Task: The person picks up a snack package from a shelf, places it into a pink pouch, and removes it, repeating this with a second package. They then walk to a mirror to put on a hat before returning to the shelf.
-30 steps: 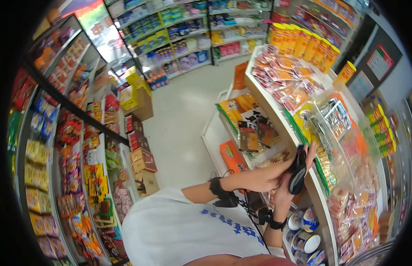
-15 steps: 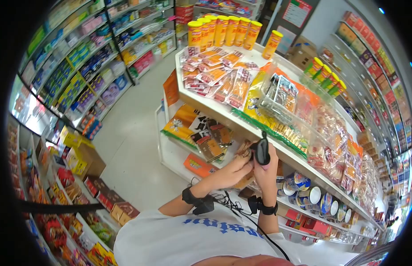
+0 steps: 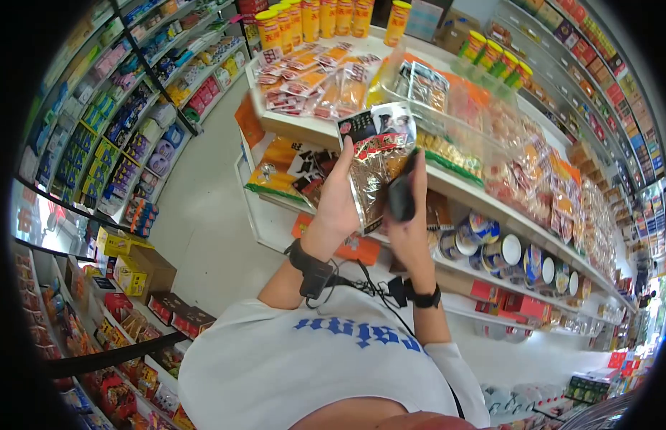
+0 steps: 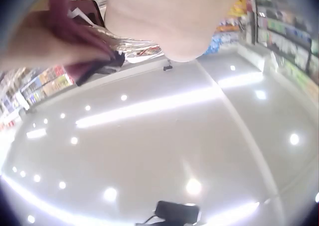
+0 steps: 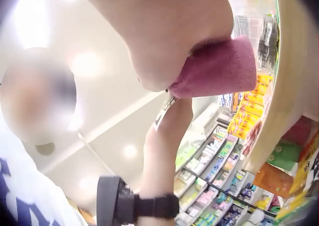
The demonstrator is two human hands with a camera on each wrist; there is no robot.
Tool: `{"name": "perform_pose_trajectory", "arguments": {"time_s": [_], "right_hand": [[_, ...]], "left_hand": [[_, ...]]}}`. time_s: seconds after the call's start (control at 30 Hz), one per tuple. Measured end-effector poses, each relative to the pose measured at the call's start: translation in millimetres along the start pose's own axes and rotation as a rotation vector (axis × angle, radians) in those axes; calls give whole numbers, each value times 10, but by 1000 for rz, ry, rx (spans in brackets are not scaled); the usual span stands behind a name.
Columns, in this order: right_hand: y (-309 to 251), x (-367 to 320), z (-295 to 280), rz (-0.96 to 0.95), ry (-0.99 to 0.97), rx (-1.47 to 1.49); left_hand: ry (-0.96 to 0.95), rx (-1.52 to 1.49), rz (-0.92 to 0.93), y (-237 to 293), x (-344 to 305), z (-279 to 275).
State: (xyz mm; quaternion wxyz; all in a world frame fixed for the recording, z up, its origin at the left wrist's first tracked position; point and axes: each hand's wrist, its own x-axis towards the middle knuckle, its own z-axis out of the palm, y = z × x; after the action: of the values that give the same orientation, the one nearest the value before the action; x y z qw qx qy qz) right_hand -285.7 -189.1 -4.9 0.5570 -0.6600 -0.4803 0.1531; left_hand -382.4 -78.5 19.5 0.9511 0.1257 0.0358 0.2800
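In the head view, my left hand [image 3: 336, 204] holds the left edge of a snack packet [image 3: 379, 147], thumb laid on its front. The packet is black and white with red lettering and a brown lower part. Opposite it, my right hand [image 3: 411, 236] grips a dark, glossy, rounded item [image 3: 401, 197] that overlaps the packet's lower right. The right wrist view shows that item's soft maroon side [image 5: 219, 69] against the palm; its exact kind cannot be told. A sliver of silvery packet [image 4: 142, 50] shows below my left hand [image 4: 159, 16] in the left wrist view.
A white display counter [image 3: 304, 129] stands ahead, carrying flat red-and-orange packets [image 3: 311, 82], yellow canisters [image 3: 333, 18] and clear bins. Its lower shelves hold tubs [image 3: 501, 251] and an orange box [image 3: 358, 247]. Stocked shelves [image 3: 96, 122] and cardboard boxes [image 3: 150, 265] line the left.
The view has swung right toward the counter. My hands, earlier close together around the dark item, now have the snack packet between them, raised in front of the counter. The left hand has moved up.
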Motion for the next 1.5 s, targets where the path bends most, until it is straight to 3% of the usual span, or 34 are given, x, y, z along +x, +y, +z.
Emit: {"name": "perform_pose_trajectory", "arguments": {"time_s": [0.03, 0.07, 0.13, 0.17, 0.27, 0.3, 0.4, 0.43, 0.47, 0.53, 0.63, 0.67, 0.73, 0.77, 0.87, 0.93, 1.0, 1.17, 1.27, 1.4, 1.5], "right_hand": [[26, -11, -142, 261, 6, 219], [71, -79, -190, 294, 36, 352], [160, -216, -287, 351, 111, 621], [248, -289, -344, 307, 100, 617], [194, -437, -535, 260, 142, 406], [287, -484, -571, 222, 161, 360], [319, -484, -566, -229, 167, 191], [281, -492, -528, -426, 158, 123], [301, -570, -514, -338, 44, 15], [262, -634, -568, -367, 110, -118], [360, -556, -753, -345, 179, -152], [442, -512, -818, -265, 241, -104], [712, -525, -688, 72, 98, 276], [793, -547, -605, 210, 55, 414], [661, -557, -329, 294, -18, 501], [501, -661, -36, 267, -130, 473], [444, -691, 201, 391, -341, 620], [284, -622, 1016, 234, -437, 541], [404, -590, 1615, 233, -366, 422], [843, -445, 2168, 326, -116, 204], [1004, -306, 2303, 157, 66, -115]], "left_hand": [[-25, 128, 54, -95, -38, -7], [-53, 261, 111, -156, -69, -27], [108, 837, 235, -253, -109, -35], [187, 1123, 305, -302, -109, -30], [174, 1493, 943, -609, -34, -10], [116, 1542, 922, -653, -67, -39], [-52, 1136, 548, -1068, -169, 9], [37, 894, 183, -1097, -210, -63], [179, 659, 88, -1271, -271, -78], [97, 588, 18, -1324, -390, -82], [69, 995, 1, -1361, -430, -373], [88, 1145, -54, -1371, -526, -407], [97, 1455, -140, -1211, -605, -236], [244, 1416, -183, -1149, -660, -149], [386, 728, 93, -1044, -753, -321], [434, 661, 249, -731, -805, -462], [467, 656, 380, -337, -922, -580], [600, 769, 417, 524, -1516, -870], [595, 1137, 471, 1118, -2072, -1290], [657, 1152, 465, 2108, -3011, -1364], [734, 1043, 523, 2668, -3547, -1451]]}}
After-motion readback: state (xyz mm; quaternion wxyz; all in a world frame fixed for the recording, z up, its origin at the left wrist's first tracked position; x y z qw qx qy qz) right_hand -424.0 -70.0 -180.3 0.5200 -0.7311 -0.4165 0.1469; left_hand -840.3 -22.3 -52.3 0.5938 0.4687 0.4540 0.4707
